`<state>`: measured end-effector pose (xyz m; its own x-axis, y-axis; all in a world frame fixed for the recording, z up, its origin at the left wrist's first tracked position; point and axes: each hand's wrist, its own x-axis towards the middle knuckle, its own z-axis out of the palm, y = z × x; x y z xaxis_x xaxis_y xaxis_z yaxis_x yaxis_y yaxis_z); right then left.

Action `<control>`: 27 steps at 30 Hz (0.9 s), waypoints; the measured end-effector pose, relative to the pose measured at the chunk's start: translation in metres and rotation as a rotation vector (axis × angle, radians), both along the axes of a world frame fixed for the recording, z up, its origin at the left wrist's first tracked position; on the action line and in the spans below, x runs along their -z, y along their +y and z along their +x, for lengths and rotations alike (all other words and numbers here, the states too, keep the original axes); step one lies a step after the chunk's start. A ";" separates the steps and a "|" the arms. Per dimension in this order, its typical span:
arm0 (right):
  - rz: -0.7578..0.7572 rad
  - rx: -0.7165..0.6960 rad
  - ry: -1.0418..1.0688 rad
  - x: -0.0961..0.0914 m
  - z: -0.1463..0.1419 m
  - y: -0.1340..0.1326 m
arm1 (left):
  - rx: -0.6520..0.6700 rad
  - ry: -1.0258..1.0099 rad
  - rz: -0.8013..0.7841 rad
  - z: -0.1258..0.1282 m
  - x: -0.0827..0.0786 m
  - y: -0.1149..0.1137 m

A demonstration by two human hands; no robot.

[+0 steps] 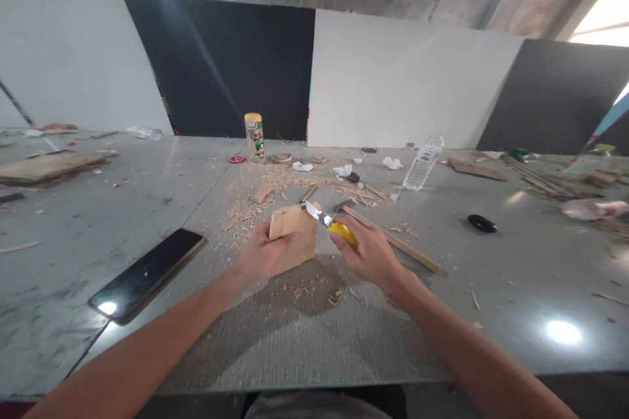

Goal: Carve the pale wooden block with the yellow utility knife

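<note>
My left hand (260, 252) is closed round a pale wooden block (299, 239), holding it tilted above the table. In my right hand (366, 249) is a utility knife (343, 232) with a yellow handle, gripped in closed fingers. The knife's bright blade points up and left, its tip at the block's upper right edge; whether it bites into the wood I cannot tell. Curled wood shavings (299, 291) lie below the block. Just beyond my right hand rests a hammer (405, 245) with a long wooden handle.
A phone (147, 273) lies at the left. Farther back stand a yellow-lidded bottle (254, 137) and a tilted clear plastic bottle (423, 163). More shavings, crumpled tissues (343, 171) and a wooden board (52, 167) lie about the grey table (275, 353). A black oval object (482, 223) sits right.
</note>
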<state>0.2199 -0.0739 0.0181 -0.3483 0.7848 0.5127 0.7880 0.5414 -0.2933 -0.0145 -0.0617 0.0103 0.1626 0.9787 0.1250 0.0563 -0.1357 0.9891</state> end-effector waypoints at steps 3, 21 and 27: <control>0.030 0.032 -0.048 0.001 -0.001 0.000 | 0.010 -0.082 -0.054 0.001 0.004 0.000; -0.014 0.000 0.189 -0.001 0.026 0.018 | 0.034 -0.380 -0.310 -0.011 -0.014 -0.003; -0.005 -0.192 0.143 -0.011 0.001 -0.007 | 0.181 -0.311 -0.340 -0.010 -0.009 -0.005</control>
